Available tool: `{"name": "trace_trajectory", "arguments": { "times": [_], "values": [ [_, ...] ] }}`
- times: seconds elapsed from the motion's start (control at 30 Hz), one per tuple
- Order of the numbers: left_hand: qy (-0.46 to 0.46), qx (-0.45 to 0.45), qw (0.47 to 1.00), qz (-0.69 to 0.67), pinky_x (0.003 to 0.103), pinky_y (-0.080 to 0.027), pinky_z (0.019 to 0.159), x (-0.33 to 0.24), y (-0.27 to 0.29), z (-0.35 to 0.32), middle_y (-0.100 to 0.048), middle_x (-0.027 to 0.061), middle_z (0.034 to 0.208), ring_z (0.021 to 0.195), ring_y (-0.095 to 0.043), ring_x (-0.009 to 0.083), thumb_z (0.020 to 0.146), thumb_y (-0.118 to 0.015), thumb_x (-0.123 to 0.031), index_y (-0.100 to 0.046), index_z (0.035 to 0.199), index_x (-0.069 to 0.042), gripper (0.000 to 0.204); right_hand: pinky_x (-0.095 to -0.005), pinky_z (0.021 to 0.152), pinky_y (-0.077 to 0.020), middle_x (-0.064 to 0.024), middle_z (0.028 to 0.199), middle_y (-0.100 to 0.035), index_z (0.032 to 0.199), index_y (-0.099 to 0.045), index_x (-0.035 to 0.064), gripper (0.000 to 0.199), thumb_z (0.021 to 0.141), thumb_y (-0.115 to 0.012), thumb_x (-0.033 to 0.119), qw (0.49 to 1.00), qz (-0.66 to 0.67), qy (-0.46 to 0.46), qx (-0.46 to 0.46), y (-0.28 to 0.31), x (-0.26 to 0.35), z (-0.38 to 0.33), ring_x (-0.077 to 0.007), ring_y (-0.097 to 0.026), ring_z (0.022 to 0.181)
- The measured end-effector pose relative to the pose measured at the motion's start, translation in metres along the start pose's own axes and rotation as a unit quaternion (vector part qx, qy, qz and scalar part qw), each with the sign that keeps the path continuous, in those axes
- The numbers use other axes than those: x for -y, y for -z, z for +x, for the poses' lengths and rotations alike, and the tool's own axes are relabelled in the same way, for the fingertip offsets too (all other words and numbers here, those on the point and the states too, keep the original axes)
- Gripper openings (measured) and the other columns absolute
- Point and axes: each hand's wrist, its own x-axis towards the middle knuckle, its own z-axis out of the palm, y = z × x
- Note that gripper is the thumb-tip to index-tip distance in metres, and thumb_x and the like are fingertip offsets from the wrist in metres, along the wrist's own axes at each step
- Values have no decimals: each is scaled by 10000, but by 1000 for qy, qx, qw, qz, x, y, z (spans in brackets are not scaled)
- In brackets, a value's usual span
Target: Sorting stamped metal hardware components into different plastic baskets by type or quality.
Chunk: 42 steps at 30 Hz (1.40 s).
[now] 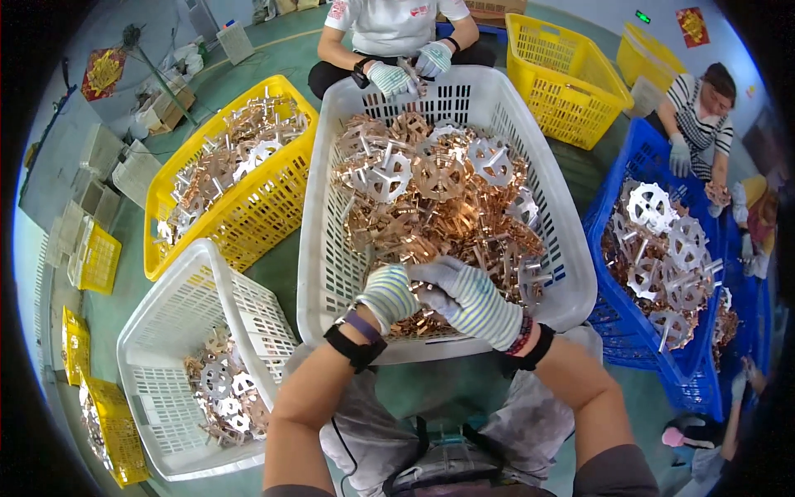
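Observation:
Both my hands wear striped gloves and meet above the near end of a large white basket (313, 273). My left hand (387, 296) is closed, its fingertips against those of the other hand. My right hand (476, 305) is closed too, thumb and fingers bent inward. Whatever they grip between them is hidden by the gloves. Below and beyond them lies a heap of copper-coloured metal parts (447, 224), thin and tangled. Among these are silvery toothed discs with cut-outs, such as one metal disc (491, 161) at the right of the heap.
Across the basket a co-worker's gloved hands (414, 70) hold a metal piece. Left stand a filled yellow basket (248, 219) and a white basket (157, 389) with parts. Right are a filled blue basket (617, 290), a yellow basket (563, 99) and another person (704, 116).

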Motion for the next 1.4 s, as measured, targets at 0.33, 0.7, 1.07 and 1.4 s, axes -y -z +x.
{"name": "trace_trajectory", "arguments": {
  "times": [0.33,0.7,1.07,1.4],
  "values": [
    [-11,-67,978,199,400,-513,575,-30,14,18,-644,139,667,648,-636,324,703,-600,-191,-652,742,-70,137,-271,588,-442,14,681,-516,953,-535,53,111,884,-567,134,807,438,-392,53,13,21,-9,-102,-478,595],
    [-45,25,995,-83,379,-520,699,26,-40,7,-673,162,858,792,-648,314,779,-667,-347,-643,958,-71,329,-332,663,-503,-128,934,-604,1184,-536,71,277,912,-501,110,997,-4,-30,66,8,2,-4,-250,-624,731],
    [51,-29,970,237,398,-516,591,-48,27,15,-655,125,676,654,-645,306,719,-615,-288,-682,750,-102,199,-304,657,-485,-93,820,-591,1004,-537,20,207,832,-609,109,825,423,-371,49,8,8,-14,-153,-585,699],
    [-37,150,971,183,428,-518,632,-20,6,12,-669,160,753,716,-648,342,802,-549,-253,-669,843,-68,225,-322,526,-486,-101,750,-603,1086,-558,84,315,781,-595,14,994,-91,41,-44,21,-9,-5,-241,-611,607]
  ]
}}
